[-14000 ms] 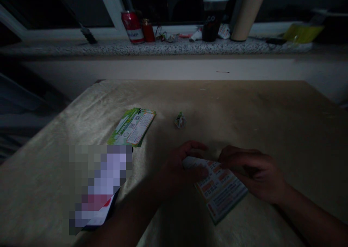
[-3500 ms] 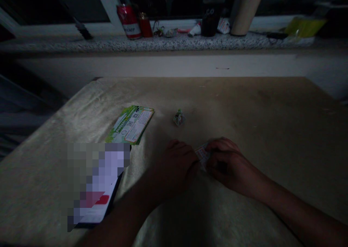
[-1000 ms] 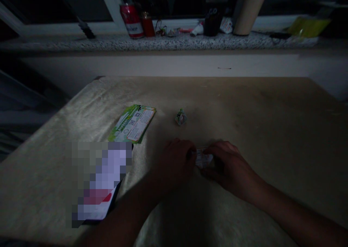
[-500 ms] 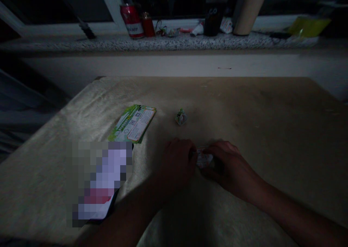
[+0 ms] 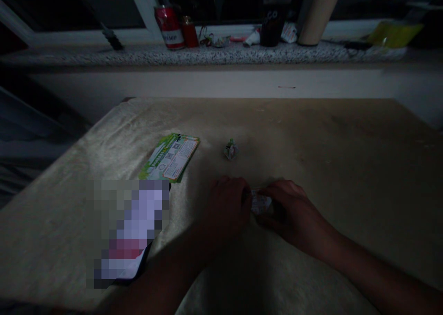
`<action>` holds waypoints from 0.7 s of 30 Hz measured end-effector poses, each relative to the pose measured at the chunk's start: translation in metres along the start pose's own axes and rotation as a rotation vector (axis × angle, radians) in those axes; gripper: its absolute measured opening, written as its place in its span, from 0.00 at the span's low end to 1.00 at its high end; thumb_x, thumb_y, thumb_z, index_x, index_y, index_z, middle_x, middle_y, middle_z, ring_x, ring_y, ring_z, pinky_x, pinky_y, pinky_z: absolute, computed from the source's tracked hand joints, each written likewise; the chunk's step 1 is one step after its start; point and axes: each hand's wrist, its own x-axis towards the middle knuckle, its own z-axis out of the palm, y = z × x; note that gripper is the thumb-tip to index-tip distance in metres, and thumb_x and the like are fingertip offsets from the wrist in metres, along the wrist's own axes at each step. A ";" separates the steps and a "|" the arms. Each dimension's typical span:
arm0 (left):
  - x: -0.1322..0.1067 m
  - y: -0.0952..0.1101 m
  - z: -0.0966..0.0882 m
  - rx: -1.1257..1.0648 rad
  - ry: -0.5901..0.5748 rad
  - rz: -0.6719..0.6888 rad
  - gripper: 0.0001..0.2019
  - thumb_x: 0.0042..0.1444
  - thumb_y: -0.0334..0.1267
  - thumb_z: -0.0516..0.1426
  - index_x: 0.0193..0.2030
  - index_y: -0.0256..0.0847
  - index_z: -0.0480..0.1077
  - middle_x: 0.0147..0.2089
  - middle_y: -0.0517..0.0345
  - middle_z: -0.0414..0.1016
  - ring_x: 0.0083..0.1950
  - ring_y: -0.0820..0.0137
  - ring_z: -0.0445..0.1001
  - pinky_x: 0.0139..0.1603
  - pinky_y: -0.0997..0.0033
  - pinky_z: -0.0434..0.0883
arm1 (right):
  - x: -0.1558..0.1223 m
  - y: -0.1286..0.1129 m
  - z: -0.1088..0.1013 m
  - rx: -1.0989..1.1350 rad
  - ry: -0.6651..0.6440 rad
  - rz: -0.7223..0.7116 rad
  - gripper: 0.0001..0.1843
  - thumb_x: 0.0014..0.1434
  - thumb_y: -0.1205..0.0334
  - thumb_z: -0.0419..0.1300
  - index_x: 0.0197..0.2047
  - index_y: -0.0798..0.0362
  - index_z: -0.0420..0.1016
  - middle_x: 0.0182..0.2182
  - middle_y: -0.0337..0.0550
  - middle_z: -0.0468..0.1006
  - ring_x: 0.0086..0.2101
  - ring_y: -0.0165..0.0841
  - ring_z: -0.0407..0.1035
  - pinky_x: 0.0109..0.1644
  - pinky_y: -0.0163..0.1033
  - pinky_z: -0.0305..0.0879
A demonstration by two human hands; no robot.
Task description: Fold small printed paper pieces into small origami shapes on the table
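Between my hands, low over the table (image 5: 346,199), is a small piece of printed paper (image 5: 261,202) with pale and reddish print. My left hand (image 5: 230,199) has its fingers curled and closed on the paper's left edge. From the other side, my right hand (image 5: 289,204) pinches it with thumb and fingers. Both hands hide parts of it. Beyond them stands a small folded paper piece (image 5: 230,149) in green and white. To the left lies a stack of green printed leaflets (image 5: 169,158) with QR codes on top.
A phone (image 5: 138,241) with a lit, blurred-out screen lies left of my left forearm. On the granite windowsill (image 5: 221,55) behind the table stand a red can (image 5: 169,27), a red lighter-like object (image 5: 189,32), a dark cup (image 5: 273,17) and a tan cylinder (image 5: 318,15).
Both hands keep almost the same place and grip on the small paper. The whole view has shifted very slightly; the other things stay where they were.
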 end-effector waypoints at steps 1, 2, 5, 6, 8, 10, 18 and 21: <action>0.000 0.000 0.000 0.000 0.000 0.001 0.03 0.64 0.33 0.57 0.38 0.41 0.70 0.37 0.55 0.76 0.44 0.60 0.72 0.52 0.55 0.66 | 0.000 0.000 0.000 -0.003 -0.002 0.000 0.18 0.56 0.66 0.69 0.50 0.48 0.77 0.45 0.46 0.79 0.47 0.44 0.72 0.53 0.51 0.67; 0.000 0.000 0.000 -0.001 0.001 0.000 0.03 0.65 0.33 0.57 0.38 0.41 0.70 0.38 0.55 0.76 0.44 0.60 0.72 0.52 0.55 0.66 | 0.000 0.001 0.001 -0.005 -0.005 0.001 0.18 0.56 0.66 0.69 0.51 0.48 0.77 0.45 0.46 0.79 0.47 0.44 0.72 0.53 0.51 0.67; 0.001 0.001 -0.001 -0.009 0.005 -0.010 0.02 0.64 0.33 0.58 0.38 0.42 0.70 0.38 0.55 0.76 0.44 0.60 0.72 0.52 0.56 0.66 | 0.000 0.002 0.002 -0.003 0.000 0.008 0.18 0.56 0.64 0.70 0.51 0.47 0.76 0.45 0.45 0.79 0.47 0.45 0.72 0.53 0.52 0.66; 0.001 0.001 -0.001 -0.012 0.006 -0.013 0.02 0.64 0.33 0.58 0.38 0.42 0.70 0.38 0.55 0.76 0.44 0.60 0.72 0.51 0.56 0.66 | -0.001 0.002 0.003 0.000 0.004 0.011 0.19 0.56 0.64 0.70 0.51 0.47 0.76 0.45 0.45 0.79 0.47 0.45 0.72 0.53 0.52 0.66; 0.001 0.002 -0.002 -0.012 0.004 -0.017 0.02 0.64 0.32 0.58 0.38 0.41 0.70 0.38 0.55 0.76 0.44 0.60 0.72 0.51 0.56 0.67 | -0.001 0.003 0.003 0.005 0.007 0.022 0.19 0.56 0.63 0.70 0.51 0.47 0.75 0.45 0.45 0.79 0.47 0.45 0.71 0.53 0.52 0.66; 0.001 0.002 -0.002 -0.007 0.000 -0.015 0.02 0.64 0.32 0.58 0.38 0.41 0.70 0.38 0.55 0.76 0.44 0.60 0.72 0.52 0.56 0.66 | 0.000 0.002 0.003 0.012 0.005 0.036 0.19 0.56 0.63 0.70 0.51 0.47 0.75 0.45 0.45 0.79 0.47 0.45 0.71 0.51 0.51 0.66; 0.001 0.000 0.000 -0.005 0.016 -0.005 0.02 0.64 0.33 0.58 0.38 0.41 0.71 0.37 0.55 0.76 0.43 0.61 0.72 0.51 0.56 0.67 | -0.001 0.004 0.004 0.027 0.020 0.029 0.17 0.57 0.64 0.69 0.50 0.47 0.74 0.44 0.45 0.79 0.46 0.44 0.71 0.51 0.51 0.66; 0.001 -0.001 0.001 -0.007 0.023 -0.003 0.02 0.64 0.34 0.58 0.38 0.41 0.70 0.37 0.56 0.76 0.43 0.61 0.72 0.52 0.55 0.67 | -0.001 0.005 0.004 0.026 0.026 0.016 0.18 0.56 0.64 0.69 0.50 0.47 0.75 0.44 0.45 0.79 0.46 0.44 0.72 0.51 0.52 0.66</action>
